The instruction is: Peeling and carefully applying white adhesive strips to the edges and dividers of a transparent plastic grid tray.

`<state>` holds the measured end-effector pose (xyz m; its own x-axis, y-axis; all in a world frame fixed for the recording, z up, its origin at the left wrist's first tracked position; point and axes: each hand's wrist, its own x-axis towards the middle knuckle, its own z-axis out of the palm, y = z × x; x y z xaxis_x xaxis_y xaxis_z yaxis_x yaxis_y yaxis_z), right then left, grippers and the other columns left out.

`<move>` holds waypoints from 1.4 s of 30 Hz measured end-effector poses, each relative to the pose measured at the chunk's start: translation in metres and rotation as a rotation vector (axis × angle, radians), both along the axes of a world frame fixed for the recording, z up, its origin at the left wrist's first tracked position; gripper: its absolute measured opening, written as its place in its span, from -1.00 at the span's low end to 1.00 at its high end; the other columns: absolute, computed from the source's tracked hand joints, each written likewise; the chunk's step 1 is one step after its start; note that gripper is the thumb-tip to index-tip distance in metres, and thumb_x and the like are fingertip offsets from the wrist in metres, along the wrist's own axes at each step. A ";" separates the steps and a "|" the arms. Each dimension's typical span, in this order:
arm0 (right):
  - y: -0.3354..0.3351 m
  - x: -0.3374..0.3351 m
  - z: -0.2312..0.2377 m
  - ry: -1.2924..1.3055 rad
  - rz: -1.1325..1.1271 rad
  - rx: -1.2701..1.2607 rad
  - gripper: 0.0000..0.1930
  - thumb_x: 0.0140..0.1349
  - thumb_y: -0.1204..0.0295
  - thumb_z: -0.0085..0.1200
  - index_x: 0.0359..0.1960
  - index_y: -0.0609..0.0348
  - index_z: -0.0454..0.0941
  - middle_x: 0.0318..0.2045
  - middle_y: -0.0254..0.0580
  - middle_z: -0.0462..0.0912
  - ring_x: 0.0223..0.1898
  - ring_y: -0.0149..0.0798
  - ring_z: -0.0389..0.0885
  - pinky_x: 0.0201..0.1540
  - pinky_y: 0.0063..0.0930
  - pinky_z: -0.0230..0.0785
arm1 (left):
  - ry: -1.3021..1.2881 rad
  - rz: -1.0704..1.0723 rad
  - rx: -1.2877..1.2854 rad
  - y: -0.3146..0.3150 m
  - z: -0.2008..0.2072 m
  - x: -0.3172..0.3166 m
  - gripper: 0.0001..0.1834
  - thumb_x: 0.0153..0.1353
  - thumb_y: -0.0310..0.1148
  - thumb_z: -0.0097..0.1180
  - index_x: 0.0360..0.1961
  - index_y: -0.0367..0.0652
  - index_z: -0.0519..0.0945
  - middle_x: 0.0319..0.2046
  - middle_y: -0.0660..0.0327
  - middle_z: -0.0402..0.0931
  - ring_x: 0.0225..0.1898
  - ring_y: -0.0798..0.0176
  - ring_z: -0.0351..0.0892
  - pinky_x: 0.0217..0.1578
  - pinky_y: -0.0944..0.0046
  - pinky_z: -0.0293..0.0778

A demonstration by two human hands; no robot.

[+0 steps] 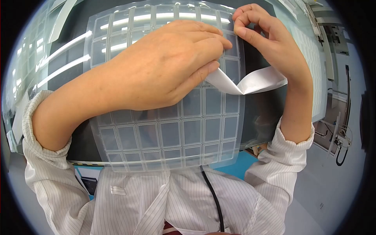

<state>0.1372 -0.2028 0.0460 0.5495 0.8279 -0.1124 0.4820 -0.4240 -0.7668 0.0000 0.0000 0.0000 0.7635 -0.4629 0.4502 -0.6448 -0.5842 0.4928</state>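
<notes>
A clear plastic tray (170,133) with a grid of square pockets lies in front of me on a dark surface. My left hand (176,62) reaches across its upper half, with the fingers together and pointing right. From between its thumb and fingers comes a white paper-like strip (227,83), which folds sharply and runs on to my right wrist. At the tray's far right corner is my right hand (266,33), thumb and index finger pinched by the edge. Whatever lies between those fingertips is too small to make out.
More clear trays (29,66) are stacked at the left. Another pale translucent stack (309,58) stands on the right. The dark work surface (262,113) shows beside the tray. A black cord (213,196) hangs down my striped coat, and metal equipment (340,141) stands farther right.
</notes>
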 end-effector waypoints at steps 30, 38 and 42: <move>-0.014 0.007 -0.015 -0.107 0.026 0.031 -0.86 0.38 0.43 0.13 -0.18 0.27 0.62 0.01 -0.28 0.50 0.03 -0.40 0.45 0.17 -0.55 0.23 | -0.151 0.022 -0.023 0.000 -0.008 0.007 -0.80 0.31 -0.44 0.08 -0.16 -0.40 0.56 -0.10 -0.10 0.61 0.03 -0.14 0.57 0.10 0.00 0.45; -0.016 0.002 -0.017 -0.008 -0.041 0.061 -0.86 0.36 0.42 0.14 -0.25 0.28 0.59 -0.03 -0.33 0.49 0.00 -0.43 0.44 0.13 -0.57 0.23 | -0.148 0.004 -0.071 -0.004 -0.011 0.004 -0.83 0.31 -0.44 0.09 -0.20 -0.36 0.52 -0.30 -0.07 0.56 -0.16 -0.15 0.58 -0.05 -0.03 0.46; -0.016 0.001 -0.018 0.038 -0.095 0.084 -0.85 0.34 0.42 0.17 -0.21 0.26 0.57 -0.02 -0.36 0.49 -0.02 -0.46 0.42 0.10 -0.57 0.24 | -0.103 -0.001 -0.064 -0.005 -0.008 0.006 -0.83 0.30 -0.43 0.09 -0.22 -0.37 0.52 -0.25 -0.09 0.58 -0.11 -0.15 0.58 -0.02 -0.03 0.47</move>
